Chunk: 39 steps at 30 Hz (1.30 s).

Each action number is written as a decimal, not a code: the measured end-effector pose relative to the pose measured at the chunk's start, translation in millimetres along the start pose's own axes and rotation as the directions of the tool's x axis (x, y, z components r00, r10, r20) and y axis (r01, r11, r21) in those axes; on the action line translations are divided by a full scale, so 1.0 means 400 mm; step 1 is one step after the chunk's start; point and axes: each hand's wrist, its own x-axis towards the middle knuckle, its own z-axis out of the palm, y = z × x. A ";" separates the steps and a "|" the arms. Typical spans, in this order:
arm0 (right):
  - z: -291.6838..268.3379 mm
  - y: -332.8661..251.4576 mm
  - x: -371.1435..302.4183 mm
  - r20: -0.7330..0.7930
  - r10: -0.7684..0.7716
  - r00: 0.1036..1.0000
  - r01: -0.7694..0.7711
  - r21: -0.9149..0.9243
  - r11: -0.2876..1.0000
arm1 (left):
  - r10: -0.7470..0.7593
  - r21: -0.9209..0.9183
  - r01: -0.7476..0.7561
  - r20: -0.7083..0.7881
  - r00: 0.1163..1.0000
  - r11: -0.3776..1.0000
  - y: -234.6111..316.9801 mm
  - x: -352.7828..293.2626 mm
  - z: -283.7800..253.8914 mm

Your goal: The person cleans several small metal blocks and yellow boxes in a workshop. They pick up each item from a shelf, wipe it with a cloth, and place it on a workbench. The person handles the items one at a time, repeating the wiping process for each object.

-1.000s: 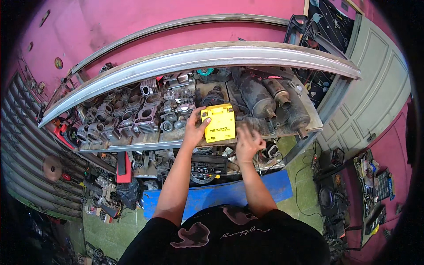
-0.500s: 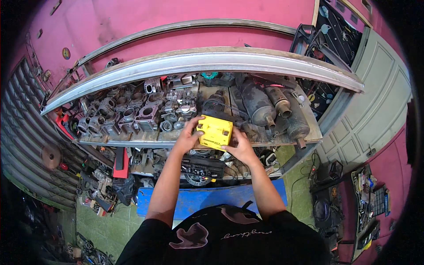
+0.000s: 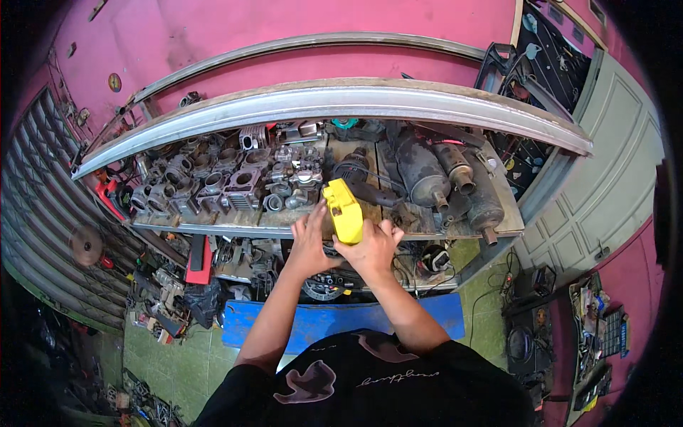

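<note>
A yellow box-like case (image 3: 346, 213) is held up in front of the shelf's edge, tilted so that a narrow side faces up. My right hand (image 3: 371, 250) grips its lower end, thumb on the near side. My left hand (image 3: 308, 245) is just left of the case, its fingers apart and holding nothing; whether a fingertip touches the case I cannot tell. Behind the case a dark power tool (image 3: 353, 167) lies on the wooden shelf, partly hidden by the case.
Several metal engine cylinders (image 3: 245, 179) crowd the shelf's left side; mufflers (image 3: 421, 171) lie on the right. A metal rail (image 3: 341, 98) crosses above. Below are a lower shelf of parts and a blue panel (image 3: 263, 324). A grey door (image 3: 587, 171) is at right.
The yellow case has turned from its broad face to a narrow side. My left hand has come off it, and my right hand has shifted left to its lower end.
</note>
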 end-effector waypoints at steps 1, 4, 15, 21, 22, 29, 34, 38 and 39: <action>0.006 -0.005 0.011 0.001 -0.001 1.000 0.001 -0.018 1.000 | -0.012 0.020 0.012 -0.012 1.000 1.000 -0.003 0.022 0.003; 0.002 -0.005 0.034 0.056 -0.001 0.998 -0.001 0.037 0.999 | -0.040 0.057 0.040 -0.004 0.999 0.998 -0.028 0.070 0.018; 0.039 0.306 0.004 0.097 0.145 0.985 -0.101 -0.360 0.927 | -0.139 -0.106 0.142 0.035 0.990 0.984 -0.061 0.129 0.009; -0.014 0.190 0.020 0.087 0.161 0.983 -0.149 -0.128 0.980 | -0.147 -0.087 0.151 0.049 0.988 0.985 -0.066 0.120 0.016; -0.027 0.139 0.032 0.031 0.094 0.995 -0.093 -0.041 0.995 | -0.153 -0.077 0.156 0.051 0.987 0.985 -0.070 0.118 0.011; 0.052 0.003 0.059 -0.206 -0.228 0.952 0.229 -0.018 0.973 | -0.121 -0.097 0.126 0.053 0.991 0.987 -0.083 0.133 0.021; 0.071 0.010 -0.046 -0.148 -0.354 0.923 0.357 -0.008 0.934 | -0.131 -0.127 0.138 0.058 0.990 0.982 -0.105 0.150 0.025; 0.065 -0.031 0.075 -0.131 -0.235 0.963 0.233 -0.033 0.972 | -0.140 -0.111 0.148 0.078 0.987 0.983 -0.096 0.155 0.008; 0.054 -0.042 0.119 -0.138 -0.239 0.961 0.240 -0.012 0.971 | -0.152 -0.080 0.158 0.081 0.985 0.984 -0.092 0.153 0.010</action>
